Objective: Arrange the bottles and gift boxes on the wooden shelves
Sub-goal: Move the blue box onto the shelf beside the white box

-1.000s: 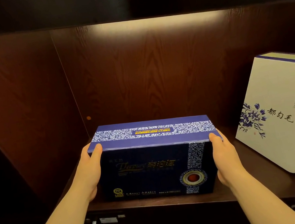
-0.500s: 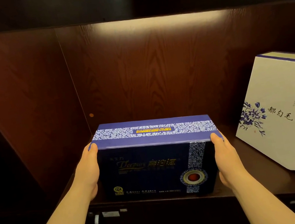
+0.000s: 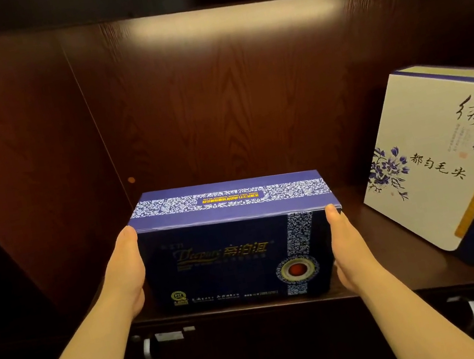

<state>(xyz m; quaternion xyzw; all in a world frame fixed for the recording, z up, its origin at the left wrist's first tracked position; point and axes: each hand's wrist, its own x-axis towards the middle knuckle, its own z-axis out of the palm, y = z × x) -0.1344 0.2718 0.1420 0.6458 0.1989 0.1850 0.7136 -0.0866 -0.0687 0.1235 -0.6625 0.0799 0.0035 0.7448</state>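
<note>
Hands (image 3: 125, 271) (image 3: 351, 249) flank navy "Deepure" gift box (image 3: 227, 257) on shelf (image 3: 375, 288).

Dark navy gift box (image 3: 231, 262): lighter violet-blue lid crossed by a white-on-blue floral scroll band with a yellow text strip; front face carries gold lettering, 1 vertical blue-and-white patterned stripe and a round medallion with a red centre. Cream gift box (image 3: 435, 163): navy edging, black brush calligraphy, a blue-violet flower spray and an orange-gold strip. Wooden shelf (image 3: 374, 284): deep reddish-brown with dark visible grain, paler under the light along the top of the back wall.
</note>
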